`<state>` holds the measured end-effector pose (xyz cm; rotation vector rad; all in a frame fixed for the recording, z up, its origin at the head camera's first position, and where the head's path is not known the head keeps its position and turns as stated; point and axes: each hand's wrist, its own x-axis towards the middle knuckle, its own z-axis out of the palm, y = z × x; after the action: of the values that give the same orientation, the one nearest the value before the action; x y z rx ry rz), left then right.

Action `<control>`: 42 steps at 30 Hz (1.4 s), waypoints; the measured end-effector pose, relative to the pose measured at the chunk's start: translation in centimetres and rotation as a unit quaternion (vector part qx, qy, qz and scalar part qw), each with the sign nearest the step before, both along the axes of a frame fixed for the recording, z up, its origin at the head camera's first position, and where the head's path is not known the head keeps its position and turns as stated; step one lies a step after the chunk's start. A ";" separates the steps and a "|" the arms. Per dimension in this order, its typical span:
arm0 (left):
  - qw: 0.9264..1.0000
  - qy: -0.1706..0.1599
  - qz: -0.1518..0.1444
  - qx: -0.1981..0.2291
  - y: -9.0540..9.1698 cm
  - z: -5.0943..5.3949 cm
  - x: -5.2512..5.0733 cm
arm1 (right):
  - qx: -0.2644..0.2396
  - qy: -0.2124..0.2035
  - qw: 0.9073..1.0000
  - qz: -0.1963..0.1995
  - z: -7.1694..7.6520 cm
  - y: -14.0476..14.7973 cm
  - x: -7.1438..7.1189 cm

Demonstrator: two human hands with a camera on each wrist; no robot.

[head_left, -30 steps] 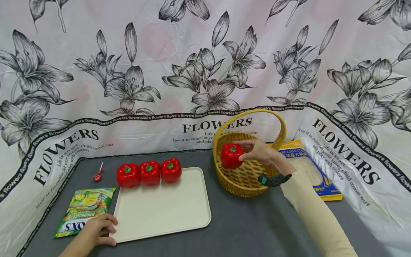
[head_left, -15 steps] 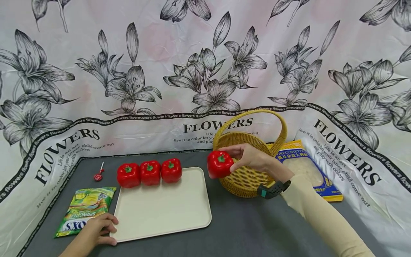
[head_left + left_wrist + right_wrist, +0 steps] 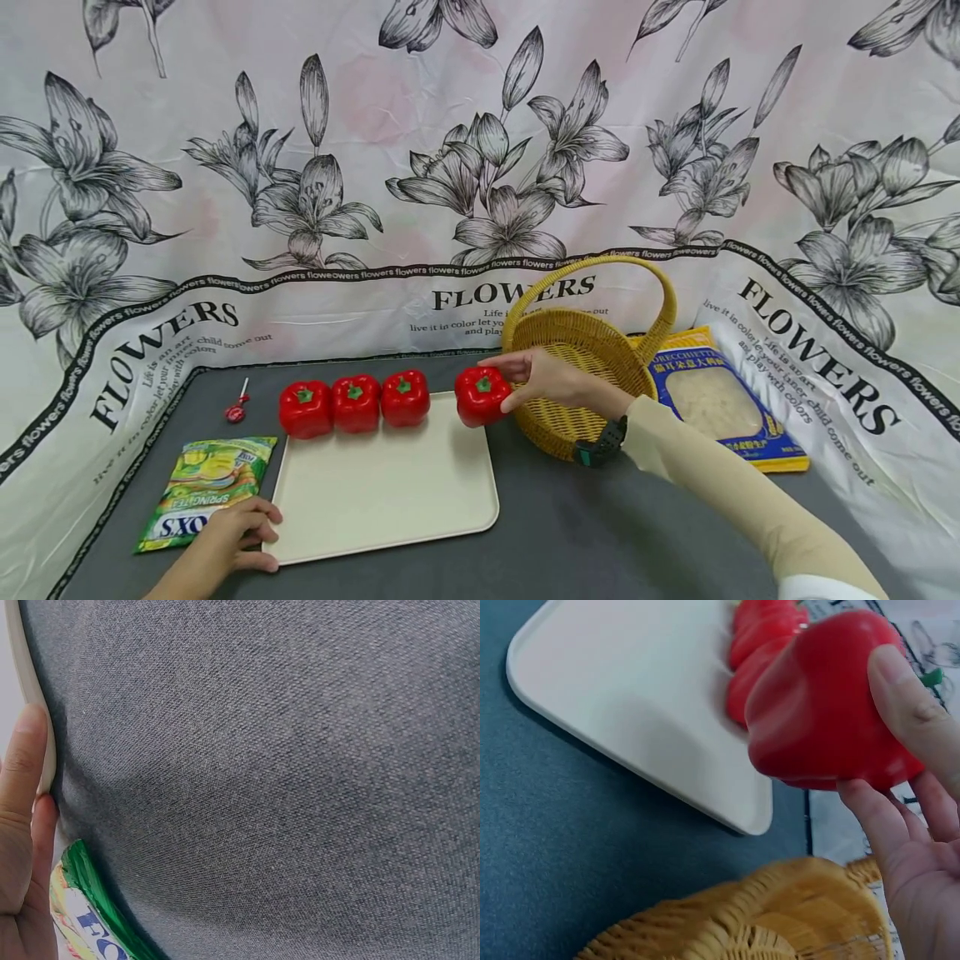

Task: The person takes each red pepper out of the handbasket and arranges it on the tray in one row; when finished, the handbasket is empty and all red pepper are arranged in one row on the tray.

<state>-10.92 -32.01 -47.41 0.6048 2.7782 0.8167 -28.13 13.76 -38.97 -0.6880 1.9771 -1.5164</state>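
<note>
In the head view my right hand holds a red bell pepper between thumb and fingers, above the tray's far right corner. The right wrist view shows the thumb on one side of this bell pepper and fingertips beneath it. Three more red bell peppers stand in a row along the far left edge of the cream tray. My left hand grips the tray's near left corner, with the thumb against the rim in the left wrist view.
A yellow wicker basket with a tall handle stands right of the tray. Behind it lies a blue and yellow pasta bag. A green snack bag and a red lollipop lie at the left. A flowered cloth hangs behind.
My right hand has carried the bell pepper leftward out of the basket to above the tray's far right corner. My left hand stays at the tray corner.
</note>
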 end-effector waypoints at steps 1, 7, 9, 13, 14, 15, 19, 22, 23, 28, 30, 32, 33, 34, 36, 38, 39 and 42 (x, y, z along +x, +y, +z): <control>1.000 0.001 -0.001 0.001 0.0 0.0 0.0 | 0.000 -0.002 1.000 -0.002 -0.2 -0.3 -0.1; 1.000 0.008 -0.009 0.006 -0.2 -0.2 0.1 | 0.009 0.005 1.000 -0.010 -1.3 -2.3 -0.3; 1.000 0.010 -0.009 0.007 -0.2 -0.3 0.1 | 0.014 0.008 1.000 -0.010 -1.6 -2.9 -0.3; 1.000 0.023 -0.009 0.012 -0.2 -0.3 0.2 | 0.027 0.011 0.999 -0.024 -1.9 -4.1 -0.3; 0.999 0.029 -0.010 0.014 -0.2 -0.3 0.3 | 0.028 0.015 0.999 -0.029 -2.0 -4.3 -0.3; 0.999 0.034 -0.010 0.016 -0.2 -0.4 0.3 | 0.026 0.014 0.999 -0.035 -2.1 -4.6 -0.3; 0.999 0.040 -0.010 0.015 -0.2 -0.3 0.2 | 0.005 0.017 0.999 -0.045 -2.9 -5.2 -0.4; 0.999 0.038 -0.011 0.016 -0.1 -0.3 0.3 | -0.006 -0.001 0.998 -0.056 -3.3 -5.7 -0.5; 0.999 0.042 -0.014 0.019 -0.1 -0.3 0.3 | -0.007 -0.006 0.998 -0.061 -3.4 -5.9 -0.6; 0.997 0.063 -0.025 0.033 0.1 -0.5 0.3 | 0.013 -0.048 0.993 -0.106 -2.9 -6.6 -0.4; 0.997 0.060 -0.022 0.033 0.1 -0.5 0.4 | 0.014 -0.070 0.991 -0.114 -2.8 -6.7 -0.4; 0.998 0.057 -0.019 0.030 0.0 -0.5 0.4 | 0.011 -0.095 0.988 -0.118 -2.7 -6.7 -0.5; 0.998 0.057 -0.019 0.029 0.0 -0.5 0.4 | 0.009 -0.106 0.987 -0.118 -2.7 -6.8 -0.5; 0.998 0.056 -0.019 0.029 0.0 -0.5 0.4 | 0.010 -0.112 0.986 -0.121 -2.7 -6.7 -0.5; 0.998 0.057 -0.020 0.029 0.0 -0.5 0.4 | 0.012 -0.118 0.985 -0.123 -2.7 -6.7 -0.5; 0.998 0.057 -0.021 0.027 0.0 -0.5 0.4 | 0.015 -0.116 0.985 -0.128 -2.8 -6.7 -0.5; 0.998 0.050 -0.020 0.024 0.0 -0.5 0.3 | 0.017 -0.116 0.984 -0.131 -2.9 -6.7 -0.5; 1.000 0.024 -0.009 0.012 0.1 -0.3 0.2 | 0.020 -0.109 0.985 -0.136 -3.0 -6.6 -0.6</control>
<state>-10.75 -31.95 -47.75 0.6610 2.8049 0.8430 -28.78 7.11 -41.96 -0.2290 1.9856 -1.6258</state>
